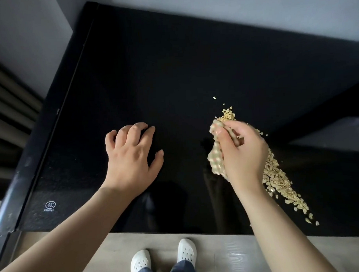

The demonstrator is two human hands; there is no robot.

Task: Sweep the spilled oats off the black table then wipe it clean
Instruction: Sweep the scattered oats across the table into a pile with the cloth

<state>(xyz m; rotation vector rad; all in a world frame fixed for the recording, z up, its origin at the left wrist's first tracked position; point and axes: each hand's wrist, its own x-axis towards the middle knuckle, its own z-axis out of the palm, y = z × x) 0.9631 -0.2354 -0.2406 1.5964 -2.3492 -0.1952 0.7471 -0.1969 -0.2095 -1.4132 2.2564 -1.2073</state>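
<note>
- On the right half of the glossy black table (172,65), a band of pale spilled oats (277,179) runs towards its near edge, a line that would suit pushing them off there.
- At the band's far end, the right hand (244,154) clenches a crumpled beige cloth (216,161) against the oats, knuckles up and wrist bent, seemingly as a sweeper.
- Left of the table's centre, the left hand (128,158) grasps nothing; its spread, bent fingers rest their tips on the surface, probably as a brace.
</note>
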